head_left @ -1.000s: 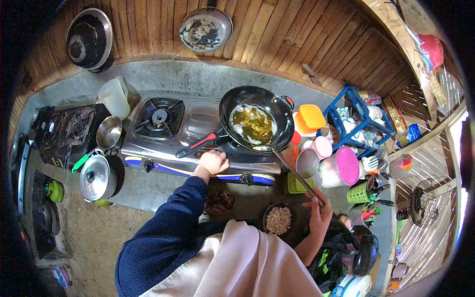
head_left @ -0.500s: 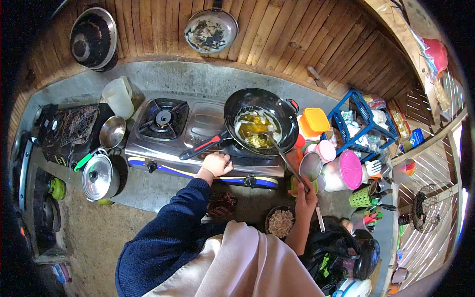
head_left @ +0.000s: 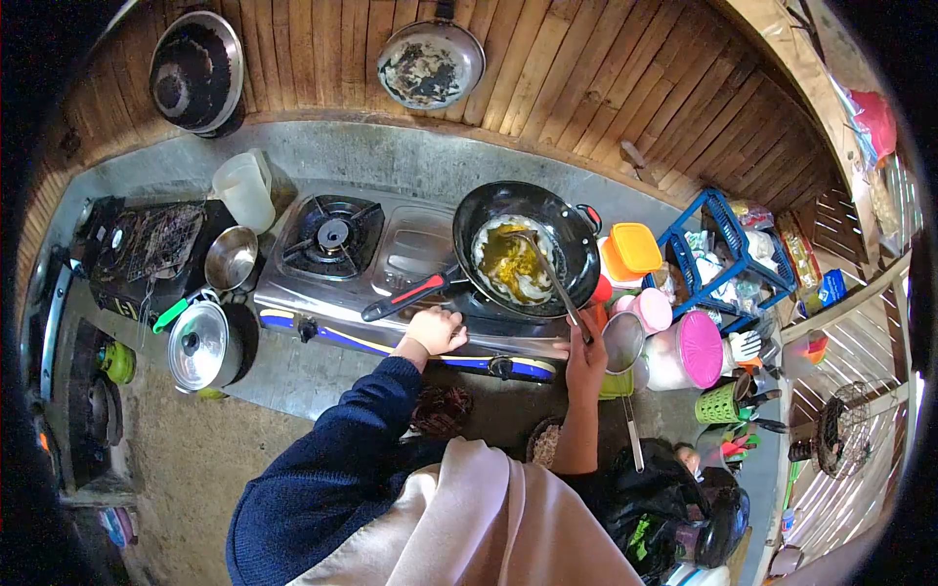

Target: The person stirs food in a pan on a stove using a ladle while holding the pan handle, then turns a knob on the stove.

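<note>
A black wok [head_left: 578, 256] sits on the right burner of the gas stove [head_left: 405, 256]. In it lies yellow food with white edges [head_left: 510, 262], which looks like frying egg. My right hand [head_left: 586, 363] grips the dark handle of a spatula [head_left: 562, 293], whose head is in the food. Near the wok's black and red handle [head_left: 415, 295], my left hand [head_left: 437, 330] rests on the stove's front edge, fingers curled in and holding nothing visible.
A lidded pot [head_left: 198, 350] and a small saucepan [head_left: 233, 259] stand left of the stove. To the right are a strainer [head_left: 623, 342], a pink-lidded tub [head_left: 700, 350] and a blue rack [head_left: 728, 239]. A bowl [head_left: 543, 441] is partly hidden below my right forearm.
My right hand has moved up and left toward the wok, and the spatula head has shifted to the upper part of the food. My left hand stays at the stove edge.
</note>
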### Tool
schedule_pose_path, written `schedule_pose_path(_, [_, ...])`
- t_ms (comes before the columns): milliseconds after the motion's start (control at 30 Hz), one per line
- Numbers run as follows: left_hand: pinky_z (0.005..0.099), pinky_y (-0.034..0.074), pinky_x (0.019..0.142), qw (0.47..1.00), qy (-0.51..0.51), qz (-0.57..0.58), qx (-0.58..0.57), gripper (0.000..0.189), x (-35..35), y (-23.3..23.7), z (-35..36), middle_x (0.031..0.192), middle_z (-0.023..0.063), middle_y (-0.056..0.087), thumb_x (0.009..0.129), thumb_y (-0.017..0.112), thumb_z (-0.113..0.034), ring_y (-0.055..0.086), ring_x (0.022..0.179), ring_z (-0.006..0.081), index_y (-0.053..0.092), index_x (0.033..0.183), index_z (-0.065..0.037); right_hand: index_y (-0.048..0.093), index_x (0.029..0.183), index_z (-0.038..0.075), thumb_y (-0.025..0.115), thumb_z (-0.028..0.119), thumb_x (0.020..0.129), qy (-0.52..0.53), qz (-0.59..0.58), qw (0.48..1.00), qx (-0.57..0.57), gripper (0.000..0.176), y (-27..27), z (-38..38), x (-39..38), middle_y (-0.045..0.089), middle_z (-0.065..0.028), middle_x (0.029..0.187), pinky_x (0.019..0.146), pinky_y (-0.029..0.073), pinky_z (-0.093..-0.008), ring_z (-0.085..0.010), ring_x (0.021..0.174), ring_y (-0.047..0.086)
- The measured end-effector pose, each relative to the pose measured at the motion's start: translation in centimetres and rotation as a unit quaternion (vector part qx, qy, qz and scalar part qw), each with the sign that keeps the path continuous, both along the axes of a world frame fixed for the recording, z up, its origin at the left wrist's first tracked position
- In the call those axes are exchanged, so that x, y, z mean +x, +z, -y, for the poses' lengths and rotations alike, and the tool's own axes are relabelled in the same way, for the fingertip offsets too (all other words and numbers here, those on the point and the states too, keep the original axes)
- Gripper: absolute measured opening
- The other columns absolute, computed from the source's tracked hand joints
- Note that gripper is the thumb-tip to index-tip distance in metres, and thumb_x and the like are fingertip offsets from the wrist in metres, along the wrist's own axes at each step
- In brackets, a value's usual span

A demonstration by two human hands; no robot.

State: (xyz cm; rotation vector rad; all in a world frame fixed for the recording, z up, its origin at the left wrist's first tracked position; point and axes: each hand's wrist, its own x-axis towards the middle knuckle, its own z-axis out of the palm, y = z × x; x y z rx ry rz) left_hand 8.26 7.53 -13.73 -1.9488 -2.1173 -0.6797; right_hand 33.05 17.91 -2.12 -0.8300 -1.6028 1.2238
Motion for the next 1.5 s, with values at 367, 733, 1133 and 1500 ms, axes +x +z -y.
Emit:
schedule_pose_path(367, [0.0403,0.050,0.060,0.999,0.006,-0.001,-0.032,0.035,0.1,0.4,0.2,0.067,0.0118,0.062,0.081,0.051,-0.041,0.061,0.066,0.0300,0.056,0.071,-0.008,0.051,0.119,-0.002,0.051,0.010,0.092,-0.007,-0.036,0.999,-0.011,0.030,-0.1,0.8,0.5,0.059,-0.0128,0.110,0.059,0.057,-0.0254,-0.0149,0.090,0.059])
schedule_pose_path(733, [0.0406,0.049,0.058,1.000,0.012,-0.005,-0.008,0.036,0.1,0.0,-0.1,0.064,0.0117,0.060,0.079,0.051,-0.042,0.060,0.063,0.0302,0.056,0.069,-0.007,0.051,0.121,-0.001,0.053,0.015,0.092,-0.057,0.008,0.998,-0.028,0.034,2.6,4.8,6.0,0.058,-0.0145,0.112,0.058,0.056,-0.0273,-0.0177,0.092,0.062])
schedule_pose_path(1133, [0.0402,0.049,0.061,0.999,0.024,-0.007,-0.023,0.035,0.3,0.1,0.0,0.066,0.0120,0.061,0.080,0.050,-0.040,0.061,0.065,0.0302,0.056,0.070,-0.007,0.051,0.118,-0.004,0.052,0.010,0.091,-0.075,0.040,0.996,-0.025,0.030,5.6,8.1,9.2,0.064,-0.0164,0.094,0.058,0.052,-0.0251,-0.0126,0.065,0.060])
schedule_pose_path(1500, [0.0413,0.049,0.061,0.999,0.022,0.011,-0.026,0.035,0.2,0.1,0.0,0.067,0.0116,0.061,0.079,0.053,-0.041,0.060,0.065,0.0305,0.057,0.071,-0.008,0.052,0.118,-0.003,0.053,0.014,0.092,-0.069,0.030,0.997,-0.031,0.031,5.6,7.6,8.0,0.065,-0.0164,0.093,0.056,0.050,-0.0228,-0.0122,0.064,0.061])
